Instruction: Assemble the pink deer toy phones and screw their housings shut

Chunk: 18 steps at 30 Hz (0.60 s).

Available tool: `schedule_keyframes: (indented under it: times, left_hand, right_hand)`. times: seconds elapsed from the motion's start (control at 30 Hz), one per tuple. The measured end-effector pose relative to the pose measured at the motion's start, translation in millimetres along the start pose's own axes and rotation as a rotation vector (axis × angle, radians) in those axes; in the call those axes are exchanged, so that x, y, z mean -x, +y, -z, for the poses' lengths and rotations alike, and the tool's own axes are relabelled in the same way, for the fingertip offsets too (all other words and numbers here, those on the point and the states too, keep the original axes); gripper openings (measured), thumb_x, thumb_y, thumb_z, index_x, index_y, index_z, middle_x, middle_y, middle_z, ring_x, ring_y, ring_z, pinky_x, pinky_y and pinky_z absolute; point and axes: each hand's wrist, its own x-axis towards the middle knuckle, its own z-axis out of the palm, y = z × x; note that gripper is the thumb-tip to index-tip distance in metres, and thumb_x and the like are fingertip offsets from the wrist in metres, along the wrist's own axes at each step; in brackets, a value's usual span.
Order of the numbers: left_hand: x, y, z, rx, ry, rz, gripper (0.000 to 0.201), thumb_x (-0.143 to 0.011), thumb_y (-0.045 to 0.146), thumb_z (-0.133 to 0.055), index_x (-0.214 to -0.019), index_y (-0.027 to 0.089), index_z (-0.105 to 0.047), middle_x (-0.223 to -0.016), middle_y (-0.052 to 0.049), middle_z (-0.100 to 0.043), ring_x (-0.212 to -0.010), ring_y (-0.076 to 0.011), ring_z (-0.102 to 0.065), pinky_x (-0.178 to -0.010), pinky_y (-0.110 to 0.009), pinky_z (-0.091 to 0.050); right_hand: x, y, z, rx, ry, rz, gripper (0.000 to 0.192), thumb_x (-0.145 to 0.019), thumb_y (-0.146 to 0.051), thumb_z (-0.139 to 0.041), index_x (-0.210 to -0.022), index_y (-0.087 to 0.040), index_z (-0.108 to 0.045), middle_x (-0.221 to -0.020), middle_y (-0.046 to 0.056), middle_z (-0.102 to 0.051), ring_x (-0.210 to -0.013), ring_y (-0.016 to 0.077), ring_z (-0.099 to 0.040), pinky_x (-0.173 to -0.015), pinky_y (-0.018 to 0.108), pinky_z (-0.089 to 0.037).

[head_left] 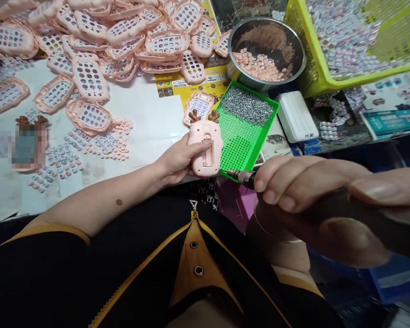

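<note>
My left hand holds a pink toy phone shell with brown antlers, its back side facing me. My right hand grips a dark electric screwdriver. The screwdriver's bit points left and reaches the shell's lower right corner. Right behind the shell lies a green screw tray with a heap of small silver screws at its far end.
Several pink keypad front shells are piled across the table's left and back. A steel bowl holds small pink parts. A yellow basket stands at the back right, a white box beside the tray. A blurred assembled toy lies at the left.
</note>
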Motion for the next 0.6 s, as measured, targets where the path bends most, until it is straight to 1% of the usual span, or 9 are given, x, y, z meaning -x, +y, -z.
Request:
schedule_keyframes:
  times: [0.03,0.1,0.17,0.27,0.43,0.53,0.6]
  left_hand:
    - [0,0,-0.5,0.005,0.007,-0.002,0.049,-0.077,0.03,-0.076,-0.121,0.023,-0.056,-0.099,-0.005,-0.069,-0.08,-0.0194,-0.066,-0.074,-0.041,-0.057]
    - [1,-1,-1.0,0.011,0.001,-0.021,0.049,-0.077,0.03,-0.075,-0.121,0.023,-0.056,-0.099,-0.005,-0.069,-0.08,-0.0194,-0.066,-0.074,-0.04,-0.057]
    - [0,-2,-0.7,0.008,-0.019,-0.043,0.049,-0.077,0.03,-0.075,-0.122,0.023,-0.056,-0.096,-0.004,-0.069,-0.079,-0.019,-0.065,-0.072,-0.038,-0.056]
    - [-1,-4,0.6,0.002,-0.032,-0.06,0.049,-0.077,0.031,-0.075,-0.121,0.021,-0.056,-0.094,-0.005,-0.069,-0.078,-0.0189,-0.065,-0.071,-0.037,-0.056]
    - [-4,-5,2.2,0.025,-0.07,-0.085,0.054,-0.075,0.034,-0.077,-0.122,0.019,-0.056,-0.097,-0.007,-0.071,-0.082,-0.0209,-0.066,-0.073,-0.037,-0.056]
    - [-4,-5,1.9,0.026,-0.081,-0.089,0.053,-0.075,0.034,-0.077,-0.122,0.018,-0.057,-0.096,-0.006,-0.071,-0.083,-0.021,-0.067,-0.075,-0.037,-0.056]
    - [-4,-5,1.5,0.028,-0.096,-0.096,0.052,-0.075,0.032,-0.077,-0.121,0.018,-0.058,-0.094,-0.005,-0.071,-0.084,-0.0206,-0.066,-0.077,-0.037,-0.055]
  right_hand:
    - [1,2,-5,-0.006,0.023,0.07,0.022,-0.081,-0.043,-0.073,-0.103,-0.041,-0.07,-0.055,-0.007,-0.059,-0.043,0.0168,-0.055,-0.051,0.038,-0.056]
    - [0,10,-12,-0.046,0.027,0.215,0.025,-0.081,-0.036,-0.073,-0.106,-0.035,-0.072,-0.052,-0.007,-0.057,-0.04,0.0154,-0.053,-0.046,0.035,-0.054]
    - [-5,19,-15,-0.116,-0.005,0.282,0.027,-0.078,-0.032,-0.075,-0.105,-0.031,-0.073,-0.05,-0.007,-0.056,-0.037,0.0145,-0.051,-0.04,0.033,-0.05]
    - [-12,27,-14,-0.168,-0.029,0.274,0.025,-0.078,-0.031,-0.075,-0.103,-0.029,-0.074,-0.05,-0.007,-0.056,-0.037,0.014,-0.051,-0.036,0.031,-0.048]
    - [-14,29,-11,-0.177,-0.064,0.281,0.024,-0.081,-0.033,-0.072,-0.105,-0.03,-0.072,-0.049,-0.008,-0.054,-0.038,0.0121,-0.051,-0.039,0.028,-0.05]
    - [-15,31,-12,-0.182,-0.101,0.283,0.022,-0.083,-0.033,-0.072,-0.105,-0.031,-0.071,-0.05,-0.009,-0.054,-0.038,0.0115,-0.051,-0.041,0.028,-0.051]
    - [-17,32,-14,-0.203,-0.121,0.27,0.021,-0.082,-0.031,-0.072,-0.103,-0.03,-0.07,-0.051,-0.008,-0.054,-0.039,0.0118,-0.053,-0.042,0.028,-0.051]
